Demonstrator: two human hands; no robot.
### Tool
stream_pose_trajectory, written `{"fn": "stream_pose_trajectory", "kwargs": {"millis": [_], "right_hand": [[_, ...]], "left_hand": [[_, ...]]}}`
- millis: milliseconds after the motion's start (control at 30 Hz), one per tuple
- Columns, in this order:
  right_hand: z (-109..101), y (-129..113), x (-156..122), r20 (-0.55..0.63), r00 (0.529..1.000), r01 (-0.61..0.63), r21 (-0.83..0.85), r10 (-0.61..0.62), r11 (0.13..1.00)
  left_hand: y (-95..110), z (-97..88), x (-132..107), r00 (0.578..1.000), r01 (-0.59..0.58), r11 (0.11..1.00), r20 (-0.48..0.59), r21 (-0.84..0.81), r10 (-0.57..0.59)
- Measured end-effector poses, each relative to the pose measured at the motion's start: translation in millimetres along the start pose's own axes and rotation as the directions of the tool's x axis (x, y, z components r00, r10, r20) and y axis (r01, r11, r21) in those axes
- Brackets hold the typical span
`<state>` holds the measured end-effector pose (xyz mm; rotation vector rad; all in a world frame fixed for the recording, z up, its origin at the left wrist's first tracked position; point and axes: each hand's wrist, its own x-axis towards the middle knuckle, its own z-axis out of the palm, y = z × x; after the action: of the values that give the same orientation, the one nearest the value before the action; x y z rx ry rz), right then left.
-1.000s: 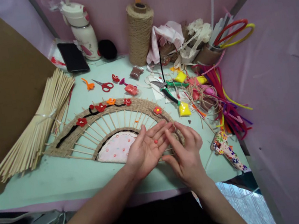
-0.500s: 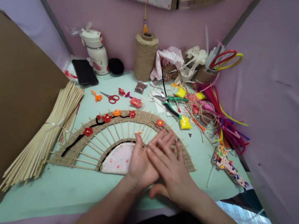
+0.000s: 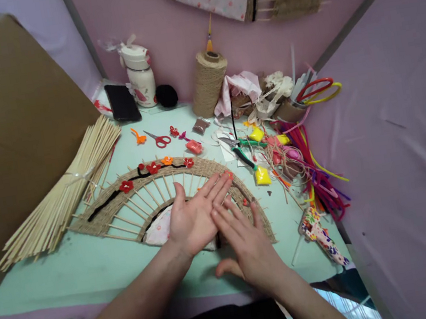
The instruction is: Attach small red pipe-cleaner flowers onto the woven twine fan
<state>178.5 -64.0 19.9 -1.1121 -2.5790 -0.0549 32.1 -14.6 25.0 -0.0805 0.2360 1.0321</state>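
My left hand (image 3: 194, 217) is held palm up with its fingers stretched out, above a woven fan (image 3: 150, 168) that lies on the table. My right hand (image 3: 246, 246) is palm down with fingers extended, and its fingertips are at the edge of my left palm. No object shows on the bare part of the left palm; what may lie under the right fingertips is hidden. The fan has thin wooden ribs, a twine-woven band with red flowers (image 3: 125, 186) and an orange flower (image 3: 167, 161) along a black stem, and a spotted cloth centre (image 3: 158, 229), partly covered by my hands.
A bundle of sticks (image 3: 60, 192) lies left beside a cardboard sheet (image 3: 6, 106). Behind are scissors (image 3: 160, 140), a twine spool (image 3: 208, 84) and a bottle (image 3: 142, 82). Pruning shears (image 3: 242, 156), clay packets (image 3: 262, 175), pipe cleaners (image 3: 314, 165) and a patterned glue gun (image 3: 322, 236) lie right.
My hands have slid apart: the left has moved a little left and up, uncovering more of its palm, while the right has drawn back from over it.
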Motion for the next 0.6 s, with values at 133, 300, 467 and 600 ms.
{"fn": "stream_pose_trajectory", "kwargs": {"millis": [133,300,467,600], "right_hand": [[-0.7,0.4,0.3,0.026,1.000,0.017,0.016,-0.017,1.000],[0.5,1.5,-0.1,0.032,0.999,-0.037,0.023,0.036,0.999],[-3.0,10.7,-5.4,-0.051,0.995,-0.084,0.098,0.089,0.992],[-1.6,16.8,-14.3,-0.082,0.978,-0.186,0.076,0.192,0.980]], "left_hand": [[-0.4,0.2,-1.2,0.997,0.073,0.997,-0.014,0.005,-0.073],[-5.5,-0.2,-1.5,0.999,0.016,1.000,-0.031,0.019,-0.015],[-12.5,1.5,2.4,0.998,0.027,0.999,-0.058,0.047,-0.024],[-10.3,1.6,5.0,0.999,-0.008,0.999,-0.031,0.054,0.010]]}}
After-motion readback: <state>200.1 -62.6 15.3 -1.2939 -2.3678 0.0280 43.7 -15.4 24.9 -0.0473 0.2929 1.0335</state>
